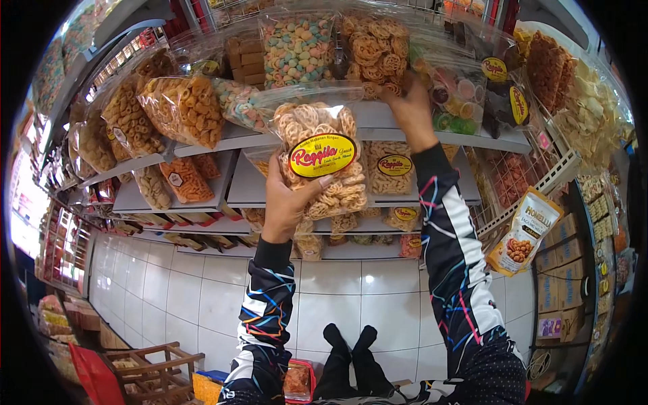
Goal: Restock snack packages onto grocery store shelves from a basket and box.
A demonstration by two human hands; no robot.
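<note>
My left hand [287, 200] grips a clear plastic bag of pale ring-shaped crackers [329, 195], thumb across its front. A yellow oval label with writing covers the bag's middle, and the bag is held upright in front of the shelves. Farther up, my right hand [411, 114] reaches onto the top shelf and holds the lower right part of a bag of browner ring crackers [374, 48]. Some of its fingers are hidden by the bag. Left of that bag stands a bag of pastel candy-like pieces [297, 48]; to the right lies a bag of colourful jelly cups [458, 96].
Bags of tube snacks [185, 109] lean along the top shelf's left side [223, 143]. Lower shelves hold more bagged snacks [391, 167]. An orange pouch [526, 233] hangs at right near stacked cartons [561, 268]. A wooden stool [152, 367] stands on the tiled floor [228, 283].
</note>
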